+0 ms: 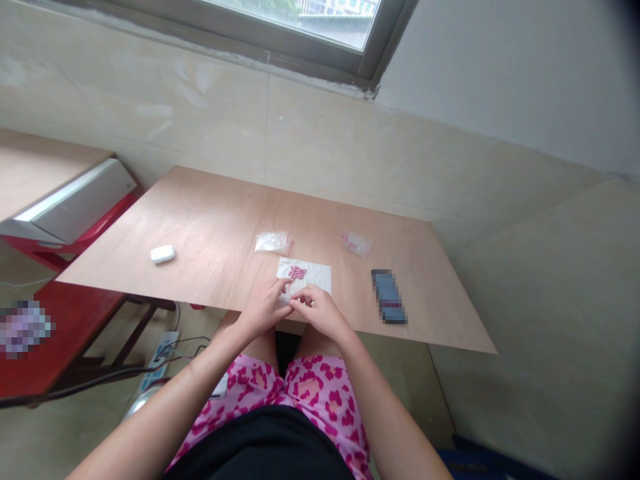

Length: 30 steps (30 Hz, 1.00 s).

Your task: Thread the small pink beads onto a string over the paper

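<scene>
Close together at the table's near edge, both of my hands are pinched over a white sheet [317, 275]. Between them a thin curved strand [289, 291] shows faintly, its ends hidden by the fingers. My left hand [267, 305] has thumb and forefinger at the strand's left side. My right hand [316, 305] pinches at its right side, fingertips almost touching the left ones. Just beyond the fingertips, a small pile of pink beads [297, 272] lies on the sheet. Whether any bead is on the strand, I cannot tell.
Behind the sheet on the wooden table [220, 213] lie a clear plastic bag [273, 243] and a small bag with pink pieces [356, 244]. A phone [389, 297] rests at the right, a white case [163, 254] at the left. A red stool [60, 333] stands lower left.
</scene>
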### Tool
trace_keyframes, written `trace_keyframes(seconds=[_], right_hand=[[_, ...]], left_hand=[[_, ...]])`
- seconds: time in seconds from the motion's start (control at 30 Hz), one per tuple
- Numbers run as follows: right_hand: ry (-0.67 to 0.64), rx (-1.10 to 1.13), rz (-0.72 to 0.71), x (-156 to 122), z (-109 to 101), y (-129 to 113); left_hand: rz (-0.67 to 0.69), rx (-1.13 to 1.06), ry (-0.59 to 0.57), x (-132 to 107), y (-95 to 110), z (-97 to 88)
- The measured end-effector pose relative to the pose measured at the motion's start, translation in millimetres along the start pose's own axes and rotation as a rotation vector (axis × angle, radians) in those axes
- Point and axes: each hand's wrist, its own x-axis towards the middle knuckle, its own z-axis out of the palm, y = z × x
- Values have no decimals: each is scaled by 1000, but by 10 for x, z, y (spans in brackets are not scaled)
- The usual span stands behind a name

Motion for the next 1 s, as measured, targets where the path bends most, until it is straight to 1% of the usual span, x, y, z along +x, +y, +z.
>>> trace_keyframes(seconds=[0.07, 0.13, 0.23, 0.3, 0.43, 0.53, 0.7, 0.8, 1.0], right_hand=[[13, 21, 12, -37, -53, 19], [38, 71, 40, -72, -108, 44], [31, 196, 144, -147, -170, 91], [35, 292, 208, -209, -181, 133], [105, 441, 224, -301, -135, 218], [156, 505, 230, -319, -94, 250], [153, 452, 229, -318, -114, 215], [179, 437, 224, -320, -131, 194], [234, 430, 171, -318, -74, 253]], left_hand=[[-35, -127, -44, -1, 47, -13], [-128, -319, -94, 10, 94, -39], [-273, -590, -149, 36, 135, -81], [-307, -667, -173, 47, 138, -90], [-313, -669, -198, 34, 111, -42], [-311, -673, -197, 22, 97, 6], [-318, -690, -178, 35, 128, 1], [-335, -696, -162, 46, 160, -22], [-362, -721, -164, 43, 212, -31]])
